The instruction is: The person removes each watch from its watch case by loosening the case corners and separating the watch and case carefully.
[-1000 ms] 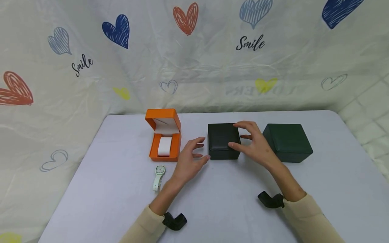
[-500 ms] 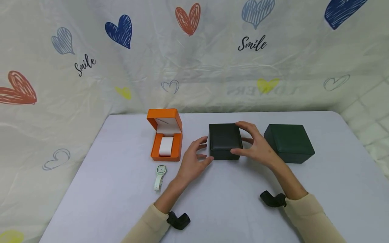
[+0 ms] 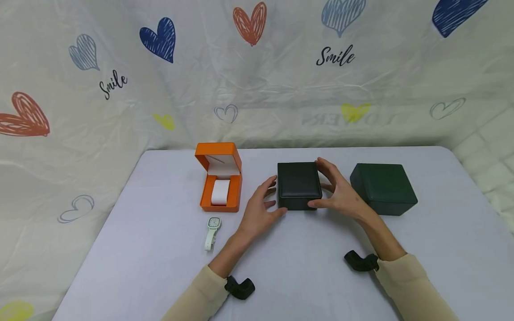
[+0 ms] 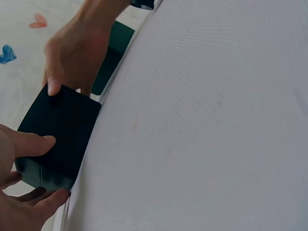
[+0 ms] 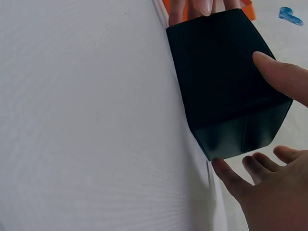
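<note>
A closed black watch box (image 3: 299,180) stands on the table between the two hands. My left hand (image 3: 260,209) is at its left side, fingertips right at the side wall and thumb against the front; the left wrist view shows this thumb (image 4: 36,144) lying over the box's front. My right hand (image 3: 339,191) holds the other side, its thumb on the front face and its index finger at the back right corner. The right wrist view shows the box (image 5: 224,72) with that thumb (image 5: 279,74) on its front and the other fingers along the side.
Left of the black box, an orange watch box (image 3: 221,207) stands with its lid up and a white cushion (image 3: 220,192) inside. A pale green watch (image 3: 213,229) lies in front of it. A closed dark green box (image 3: 383,187) stands to the right on the white-covered table (image 3: 132,267).
My left hand has moved right, up to the black box's left side. The right hand's fingers have slid off the lid to its right side and front. The boxes and watch stay in place.
</note>
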`<state>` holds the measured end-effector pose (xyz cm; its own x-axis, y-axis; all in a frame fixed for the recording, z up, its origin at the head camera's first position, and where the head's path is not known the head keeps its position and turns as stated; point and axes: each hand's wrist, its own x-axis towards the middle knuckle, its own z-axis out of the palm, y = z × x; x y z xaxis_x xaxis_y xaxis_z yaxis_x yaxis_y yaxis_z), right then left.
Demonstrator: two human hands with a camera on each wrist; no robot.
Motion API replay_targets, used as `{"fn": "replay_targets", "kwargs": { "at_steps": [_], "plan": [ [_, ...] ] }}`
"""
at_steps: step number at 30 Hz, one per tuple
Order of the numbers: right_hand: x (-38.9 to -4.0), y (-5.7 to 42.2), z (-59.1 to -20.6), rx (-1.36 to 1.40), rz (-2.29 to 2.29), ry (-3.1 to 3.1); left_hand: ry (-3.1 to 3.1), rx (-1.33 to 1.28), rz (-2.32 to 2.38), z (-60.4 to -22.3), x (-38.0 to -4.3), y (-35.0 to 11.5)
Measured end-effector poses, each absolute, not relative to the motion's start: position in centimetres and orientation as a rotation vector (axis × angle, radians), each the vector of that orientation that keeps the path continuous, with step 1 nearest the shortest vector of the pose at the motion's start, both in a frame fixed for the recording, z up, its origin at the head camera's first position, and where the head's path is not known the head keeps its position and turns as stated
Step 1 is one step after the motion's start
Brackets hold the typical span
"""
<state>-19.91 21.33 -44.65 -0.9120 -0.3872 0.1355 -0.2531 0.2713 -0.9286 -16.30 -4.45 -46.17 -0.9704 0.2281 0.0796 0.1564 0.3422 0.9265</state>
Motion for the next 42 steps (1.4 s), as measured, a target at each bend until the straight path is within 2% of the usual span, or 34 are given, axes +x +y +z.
{"fn": "replay_targets", "kwargs": {
  "at_steps": [24,42],
  "plan": [
    [-20.4,21.5,-45.6,-0.615,-1.754,2.349,2.469,0.455,1.796,-46.6,-17.6,-4.0],
    [-20.5,21.5,-45.7,-0.560,-1.806,2.337,2.566,0.427,1.733,-46.8,-17.9,-4.2]
  ]
}}
